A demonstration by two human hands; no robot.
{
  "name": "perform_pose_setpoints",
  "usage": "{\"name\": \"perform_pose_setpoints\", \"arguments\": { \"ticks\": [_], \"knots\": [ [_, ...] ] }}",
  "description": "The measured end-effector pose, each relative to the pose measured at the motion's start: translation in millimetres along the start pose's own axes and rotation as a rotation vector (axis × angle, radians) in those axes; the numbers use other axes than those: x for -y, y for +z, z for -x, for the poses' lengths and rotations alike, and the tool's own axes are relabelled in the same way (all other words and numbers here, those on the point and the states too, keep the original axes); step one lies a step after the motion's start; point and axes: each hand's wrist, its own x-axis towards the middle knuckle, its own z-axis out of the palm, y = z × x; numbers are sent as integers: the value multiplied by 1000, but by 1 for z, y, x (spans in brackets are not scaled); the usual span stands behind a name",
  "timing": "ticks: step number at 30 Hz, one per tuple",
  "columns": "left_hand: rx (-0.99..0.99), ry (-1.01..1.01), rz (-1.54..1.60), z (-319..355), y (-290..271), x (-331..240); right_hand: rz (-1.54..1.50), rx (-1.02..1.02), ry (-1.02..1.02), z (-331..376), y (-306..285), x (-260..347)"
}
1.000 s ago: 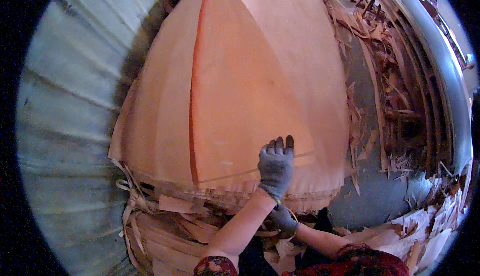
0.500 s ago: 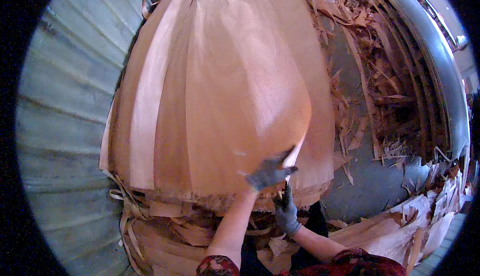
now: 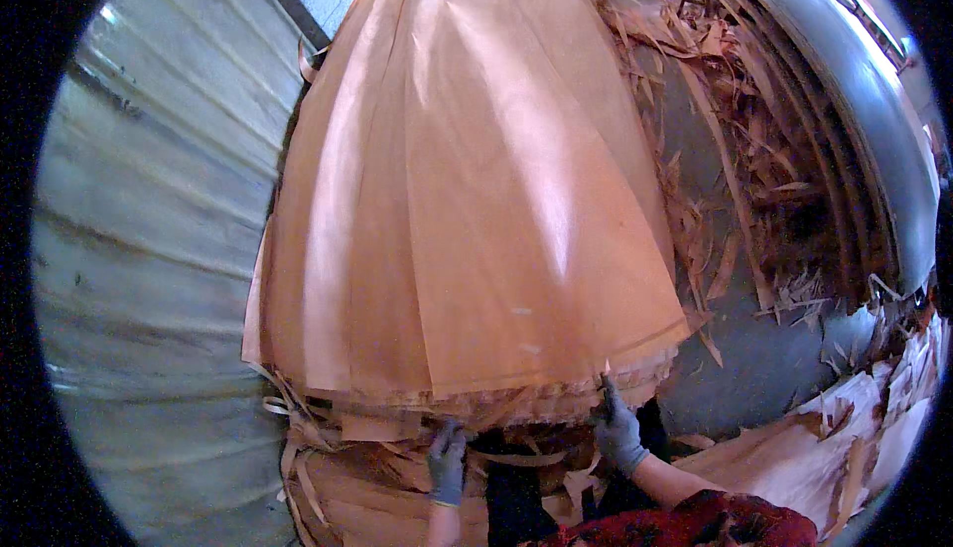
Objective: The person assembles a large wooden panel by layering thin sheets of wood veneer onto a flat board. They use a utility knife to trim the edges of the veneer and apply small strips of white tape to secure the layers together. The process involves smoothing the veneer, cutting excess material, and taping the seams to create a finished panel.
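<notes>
Room: a workshop with a grey corrugated metal wall (image 3: 129, 249) left of the tall stack of thin orange-brown wood veneer sheets (image 3: 467, 200), and a long curved grey metal machine rail (image 3: 844, 80) well to the right of it.
Floor: bare grey concrete (image 3: 735, 388) just right of the stack, littered with torn brown veneer scraps (image 3: 735, 150) that lie between the stack and the rail.
Surface: the stack itself is the working surface; its top sheet lies smooth and wide, its near edge frayed and overhanging loose strips (image 3: 328, 468) below.
Pale sheets: a lighter pile of veneer pieces (image 3: 844, 448) sits low to the right of the stack.
Left hand: the grey-gloved left hand (image 3: 447, 463) is under the near edge of the stack, fingers curled against the ragged layers; whether it truly grips one I cannot tell.
Right hand: the grey-gloved right hand (image 3: 617, 428) is at the near right corner of the stack, fingertips pinching the edge of the top sheet.
Doing it well: I judge the sheet is being squared on the pile; both hands should move evenly, keeping the brittle edge flat so that it does not split along the grain.
</notes>
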Motion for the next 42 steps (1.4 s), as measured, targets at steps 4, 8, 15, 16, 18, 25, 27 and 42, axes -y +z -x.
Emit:
{"name": "perform_pose_setpoints", "arguments": {
  "ticks": [4, 8, 15, 16, 18, 25, 27, 42],
  "knots": [
    [36, -135, 5, 17, -13, 22, 59, 107, 68, -21, 64, -4],
    [37, 6, -208, 14, -58, 50, -78, 70, 209, -52, 128, 15],
    [-228, -111, 4, 41, -165, 96, -203, -146, 271, -23, 120, 59],
    [-254, -127, -26, 46, -176, 101, -173, -150, 283, -22, 113, 61],
    [-324, -197, -64, 52, -194, 112, -105, -177, 219, -22, 98, 64],
    [-378, -315, -46, 76, -187, 152, -455, -202, -40, -12, 24, 90],
    [-376, -335, -37, 77, -176, 153, -280, -238, -176, -17, 0, 101],
    [-446, -330, -80, 129, -72, 125, -670, 87, 224, -75, -151, 64]
  ]
}}
